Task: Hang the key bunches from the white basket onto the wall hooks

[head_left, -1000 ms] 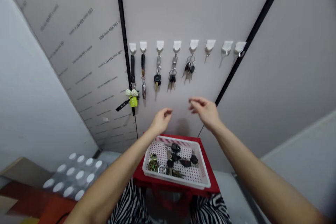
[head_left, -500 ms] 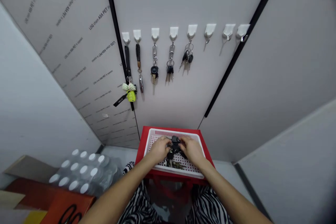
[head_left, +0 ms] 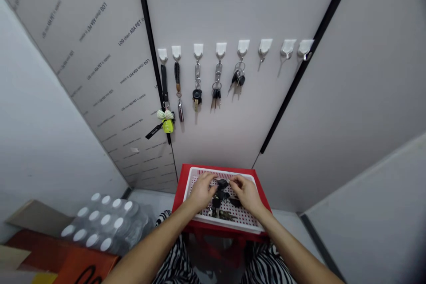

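Half a second or so is all it takes: both hands, which a second ago hang in the air before the wall (head_left: 213, 137), are now down in the white basket (head_left: 233, 225) on the red stand (head_left: 182, 182). So the handling is at the basket, among the loose keys, rather than up by the row of white hooks (head_left: 265, 46).

The left hand (head_left: 201, 193) curls in from its side, thumb and fingers bent around a gap. The right hand (head_left: 246, 193) comes from the other side, its fingertips drawn together. Between them, toward the far side of the basket, is a black key (head_left: 222, 183). From here I can't tell whether either hand actually grips it or only touches it.

More dark keys (head_left: 222, 195) lie just nearer the person, and some brass keys (head_left: 228, 216) sit by the near rim. On the wall, the five hanging sets of keys (head_left: 216, 93) look the same as a second ago.
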The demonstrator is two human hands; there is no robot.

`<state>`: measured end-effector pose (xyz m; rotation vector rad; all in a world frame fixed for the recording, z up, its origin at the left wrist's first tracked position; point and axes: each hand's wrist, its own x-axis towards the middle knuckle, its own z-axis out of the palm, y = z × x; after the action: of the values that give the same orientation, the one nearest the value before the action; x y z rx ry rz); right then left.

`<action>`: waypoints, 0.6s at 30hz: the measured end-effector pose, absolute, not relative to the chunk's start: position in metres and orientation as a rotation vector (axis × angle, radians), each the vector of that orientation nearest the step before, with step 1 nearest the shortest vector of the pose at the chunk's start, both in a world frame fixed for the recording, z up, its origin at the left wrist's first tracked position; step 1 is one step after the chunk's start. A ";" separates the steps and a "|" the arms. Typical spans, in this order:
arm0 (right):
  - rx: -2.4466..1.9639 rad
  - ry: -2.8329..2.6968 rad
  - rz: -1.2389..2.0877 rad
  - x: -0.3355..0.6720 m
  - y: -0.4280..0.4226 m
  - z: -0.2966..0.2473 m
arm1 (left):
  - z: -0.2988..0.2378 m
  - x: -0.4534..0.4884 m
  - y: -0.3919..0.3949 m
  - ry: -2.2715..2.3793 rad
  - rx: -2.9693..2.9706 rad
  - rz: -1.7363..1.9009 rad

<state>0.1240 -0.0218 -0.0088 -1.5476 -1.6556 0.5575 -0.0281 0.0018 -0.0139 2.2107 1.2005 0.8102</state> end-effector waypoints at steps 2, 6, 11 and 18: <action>-1.497 -1.636 0.611 0.122 -0.022 -0.002 | -0.009 -0.027 0.002 1.128 2.179 0.843; -1.421 -1.657 0.662 0.118 -0.021 0.014 | -0.001 -0.020 0.007 0.967 1.995 0.812; -1.395 -1.628 0.685 0.120 -0.016 0.033 | 0.010 -0.011 0.013 0.917 1.774 0.888; -1.315 -1.647 0.642 0.128 -0.007 0.072 | 0.045 -0.005 0.017 0.902 1.983 0.946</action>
<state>0.1276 -0.0070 0.0716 -1.3146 -1.6471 0.6422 -0.0048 0.0170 0.0449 1.9827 0.9019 0.9460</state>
